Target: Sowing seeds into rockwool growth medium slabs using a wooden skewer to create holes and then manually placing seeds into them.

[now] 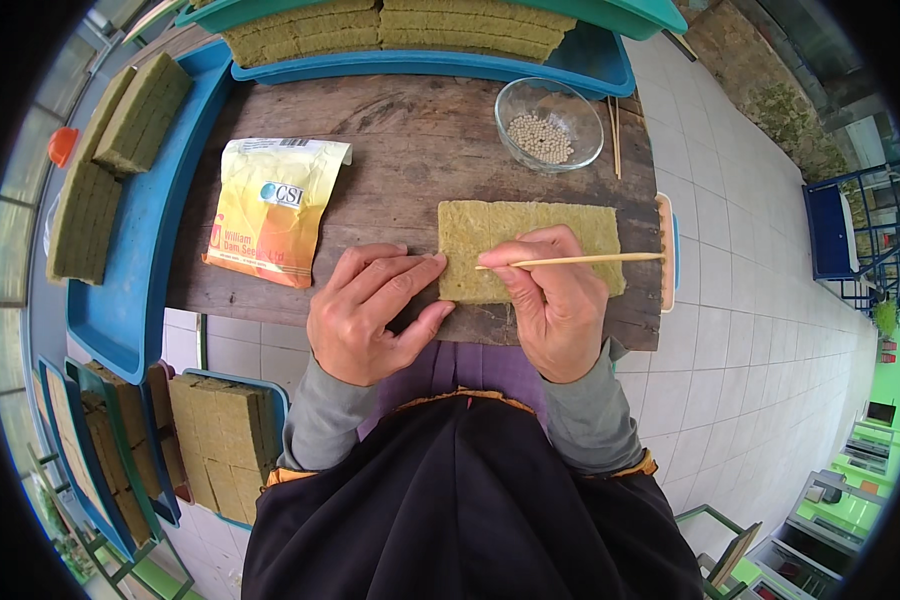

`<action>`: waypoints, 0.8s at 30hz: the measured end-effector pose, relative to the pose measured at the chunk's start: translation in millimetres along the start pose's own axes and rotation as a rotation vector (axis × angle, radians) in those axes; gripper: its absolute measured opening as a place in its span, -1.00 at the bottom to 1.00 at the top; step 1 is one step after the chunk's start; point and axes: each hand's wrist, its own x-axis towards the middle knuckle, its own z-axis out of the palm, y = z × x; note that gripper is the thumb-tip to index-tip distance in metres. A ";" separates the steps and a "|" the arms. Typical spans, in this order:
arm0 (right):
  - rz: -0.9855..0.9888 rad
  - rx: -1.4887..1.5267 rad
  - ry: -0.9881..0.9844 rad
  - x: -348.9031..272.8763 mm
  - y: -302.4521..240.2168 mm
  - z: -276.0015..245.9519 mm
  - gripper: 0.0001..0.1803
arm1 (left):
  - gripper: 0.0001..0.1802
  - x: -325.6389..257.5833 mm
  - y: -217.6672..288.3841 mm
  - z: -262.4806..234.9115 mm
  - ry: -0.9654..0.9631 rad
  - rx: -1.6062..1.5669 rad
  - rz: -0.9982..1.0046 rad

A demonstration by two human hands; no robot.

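At the partly hidden slab [475,225], the right hand [558,300] pinches a stick [590,260]; the left hand [372,308] rests unclenched.

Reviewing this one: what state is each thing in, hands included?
Left hand: open, fingertips at left edge of slab
Right hand: closed around wooden stick
Wooden stick: held, tip at the slab's upper face
Slab: lying flat
Glass bowl: uncovered, partly filled with pale pellets
Packet: lying flat; opened or sealed, unclear
Spare sticks: lying beside the bowl
Blue tray: partly filled with blocks
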 end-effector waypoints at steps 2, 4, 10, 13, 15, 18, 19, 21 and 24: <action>0.000 -0.002 -0.007 -0.1 0.2 0.6 -0.84 | -0.55 -0.3 -0.2 -0.1 -0.003 -0.001 -0.001; -0.009 -0.026 -0.008 0.8 0.1 1.4 -0.84 | -0.55 0.1 -0.2 0.1 0.006 0.001 0.000; -0.013 -0.036 -0.036 3.8 -0.3 -0.3 -0.85 | -0.54 0.0 -0.2 0.0 0.001 0.003 0.001; -0.059 -0.072 -0.056 5.6 -0.3 0.6 -0.85 | -0.55 0.1 0.2 0.0 0.005 0.005 -0.003; -0.030 -0.059 -0.022 4.2 -1.7 -2.9 -0.87 | -0.55 0.3 0.9 0.2 0.002 0.004 -0.002; 0.044 -0.020 0.063 0.2 -7.9 -9.3 -0.90 | -0.55 0.0 0.7 0.4 0.001 0.001 -0.001; 0.089 0.009 0.114 -1.0 -9.7 -11.3 -0.91 | -0.55 -0.1 0.9 -0.2 0.003 0.002 -0.001; 0.082 0.018 0.134 -3.4 -8.5 -17.3 -0.92 | -0.54 -1.0 2.1 -1.1 -0.006 -0.016 -0.022; 0.059 0.025 0.140 -6.2 -3.2 -20.7 -0.92 | -0.55 0.0 0.8 -0.2 -0.001 -0.017 -0.021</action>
